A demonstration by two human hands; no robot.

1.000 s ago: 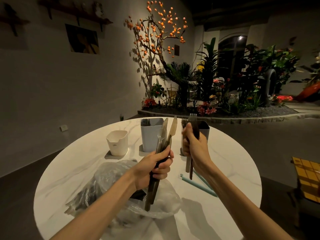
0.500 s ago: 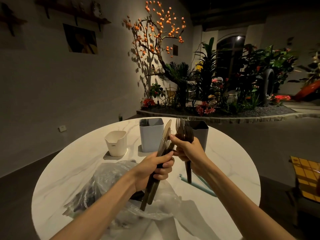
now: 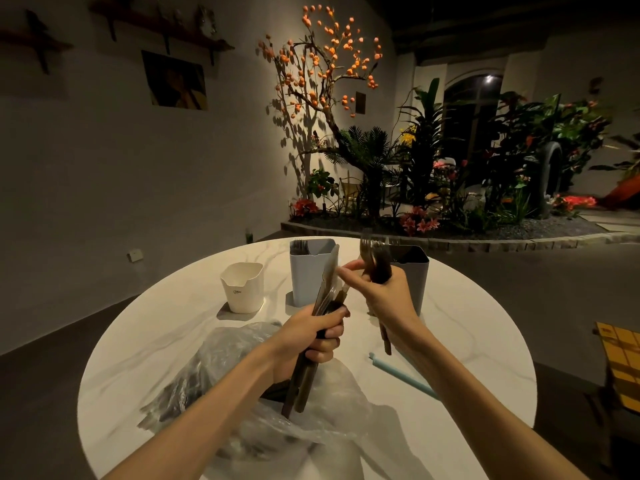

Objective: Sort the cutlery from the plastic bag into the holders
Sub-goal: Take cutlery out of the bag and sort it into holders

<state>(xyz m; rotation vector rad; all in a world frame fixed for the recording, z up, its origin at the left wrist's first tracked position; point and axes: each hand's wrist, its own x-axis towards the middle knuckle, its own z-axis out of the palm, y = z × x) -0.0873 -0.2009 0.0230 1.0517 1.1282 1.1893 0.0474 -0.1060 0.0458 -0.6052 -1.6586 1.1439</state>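
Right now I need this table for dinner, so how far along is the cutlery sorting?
Partly done: forks already stand in the light blue holder. In hand: the left hand grips a bundle of knives, the right hand holds forks. Left: the plastic bag still holds dark cutlery.

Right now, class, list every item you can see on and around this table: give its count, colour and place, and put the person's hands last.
table: one, white marble, round, under everything.
plastic bag: one, clear, near left, dark cutlery inside.
white holder: one, far left.
light blue holder: one, middle, dark cutlery inside.
grey holder: one, far right.
straws: pale blue, count unclear, lying at right.
knives: several, dark, upright in left fist.
forks: several, dark, tines up, in right hand.
left hand: grips the knives.
right hand: holds the forks, fingertips reaching to the knives.
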